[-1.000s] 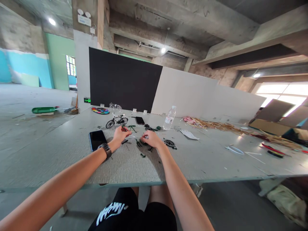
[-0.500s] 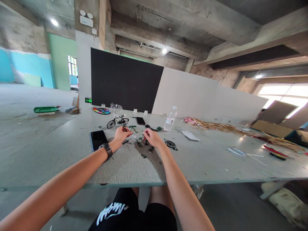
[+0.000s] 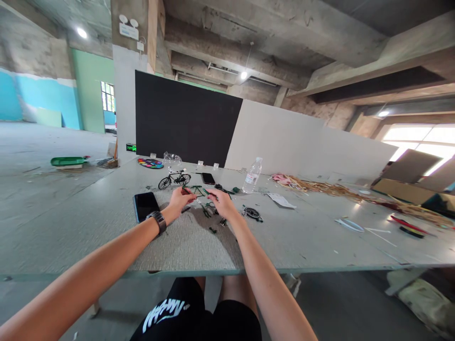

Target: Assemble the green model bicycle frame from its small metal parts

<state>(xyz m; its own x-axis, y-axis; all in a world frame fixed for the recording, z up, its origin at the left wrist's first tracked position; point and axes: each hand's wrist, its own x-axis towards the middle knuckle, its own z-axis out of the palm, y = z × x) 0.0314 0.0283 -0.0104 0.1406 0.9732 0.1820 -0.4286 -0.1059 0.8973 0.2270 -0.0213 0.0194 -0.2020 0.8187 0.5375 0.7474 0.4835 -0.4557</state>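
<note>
My left hand [image 3: 180, 199], with a watch on its wrist, pinches the small dark green model bicycle frame [image 3: 198, 191] above the table. Close to the frame's right end, my right hand [image 3: 219, 201] has thumb and finger pressed together; a tiny dark bit shows at the fingertips, too small to name. Below the hands lie loose dark green parts [image 3: 206, 212] and a small piece [image 3: 212, 230]. A model wheel [image 3: 252, 213] rests to the right of my right hand. Behind my left hand stands a black model bicycle [image 3: 174, 179], upright.
A phone [image 3: 145, 206] lies left of my left wrist, another phone [image 3: 208, 178] farther back. A water bottle [image 3: 252, 176] stands beyond my right hand, near a paper sheet [image 3: 281, 200]. A paint palette [image 3: 150, 163] and straw-like strips [image 3: 316, 185] lie along the back.
My right hand has moved up and left from over the loose parts, closer to the bicycle frame. My left hand holds the frame in nearly the same place.
</note>
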